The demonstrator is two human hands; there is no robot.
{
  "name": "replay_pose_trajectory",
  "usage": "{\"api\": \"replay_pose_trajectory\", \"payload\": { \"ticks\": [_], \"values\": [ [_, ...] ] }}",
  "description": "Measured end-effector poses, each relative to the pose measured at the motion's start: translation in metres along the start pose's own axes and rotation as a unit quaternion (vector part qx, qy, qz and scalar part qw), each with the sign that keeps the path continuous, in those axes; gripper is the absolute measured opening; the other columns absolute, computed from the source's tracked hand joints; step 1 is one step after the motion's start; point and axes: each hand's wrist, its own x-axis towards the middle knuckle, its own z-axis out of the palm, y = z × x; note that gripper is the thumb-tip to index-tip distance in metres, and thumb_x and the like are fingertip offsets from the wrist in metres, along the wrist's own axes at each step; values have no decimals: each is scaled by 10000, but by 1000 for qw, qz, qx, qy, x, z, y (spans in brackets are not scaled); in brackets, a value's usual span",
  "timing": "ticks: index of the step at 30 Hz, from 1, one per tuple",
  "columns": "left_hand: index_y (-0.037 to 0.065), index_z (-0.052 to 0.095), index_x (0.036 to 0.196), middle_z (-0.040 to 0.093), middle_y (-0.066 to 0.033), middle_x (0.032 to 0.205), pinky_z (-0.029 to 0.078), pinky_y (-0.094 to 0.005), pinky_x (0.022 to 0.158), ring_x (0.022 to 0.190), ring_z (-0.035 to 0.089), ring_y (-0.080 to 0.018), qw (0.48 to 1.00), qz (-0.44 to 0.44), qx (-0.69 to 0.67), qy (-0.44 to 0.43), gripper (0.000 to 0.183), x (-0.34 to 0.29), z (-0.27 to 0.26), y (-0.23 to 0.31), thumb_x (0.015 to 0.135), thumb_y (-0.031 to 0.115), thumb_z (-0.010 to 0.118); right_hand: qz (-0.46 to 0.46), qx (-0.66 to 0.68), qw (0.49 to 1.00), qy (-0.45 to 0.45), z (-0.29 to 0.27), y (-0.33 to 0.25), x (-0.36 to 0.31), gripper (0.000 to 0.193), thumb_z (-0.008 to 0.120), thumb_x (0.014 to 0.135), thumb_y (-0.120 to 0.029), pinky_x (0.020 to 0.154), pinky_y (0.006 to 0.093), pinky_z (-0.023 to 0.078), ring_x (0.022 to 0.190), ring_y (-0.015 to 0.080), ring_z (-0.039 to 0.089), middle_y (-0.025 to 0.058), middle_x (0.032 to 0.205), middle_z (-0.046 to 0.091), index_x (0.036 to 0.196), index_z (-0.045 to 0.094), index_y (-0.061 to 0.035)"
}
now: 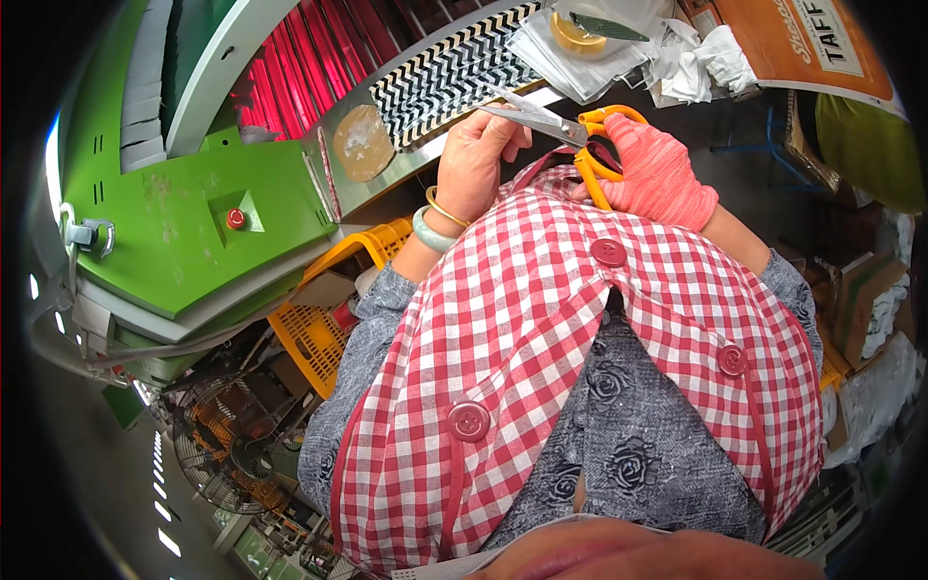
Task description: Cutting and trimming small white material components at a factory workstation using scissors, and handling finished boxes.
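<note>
My right hand (659, 176), in a pink knitted glove, grips a pair of scissors (592, 166) by the orange handles. The steel blades are parted and point left, toward my left hand. Bare and curled, my left hand (471, 164) is at the blades, its thumb and fingers drawn together. Whatever it may hold is hidden. A gold bangle and a pale green one circle that wrist. Just below the scissors, a dark red strip (537, 168) lies by the top of my red-and-white checked apron (541, 290).
To the left stands a green machine (164, 232) with a red button (236, 219). A zigzag-patterned sheet (454, 72) lies ahead beside plastic bags (570, 63) and a yellow tape roll (576, 35). Yellow crates (307, 340) and a fan (227, 445) are lower left; an orange carton (812, 43) is upper right.
</note>
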Motion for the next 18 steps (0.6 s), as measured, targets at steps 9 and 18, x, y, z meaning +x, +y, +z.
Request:
{"api": "replay_pose_trajectory", "payload": {
  "ticks": [9,18],
  "values": [
    [16,578,776,553,-16,695,349,-186,566,593,414,-61,1000,-16,9,-4,265,-1,1,0,894,236,486,12,44,999,-21,5,1,-3,578,765,620,-320,698,319,492,819,297,607,151,941,586,1048,531,-9],
    [25,575,746,540,-2,677,341,-185,566,593,408,-54,999,-22,40,-11,270,-2,1,1,888,242,501,26,34,998,-48,1,2,-7,629,763,611,-357,703,329,489,823,309,602,167,926,589,1071,519,-5]
  ]
}}
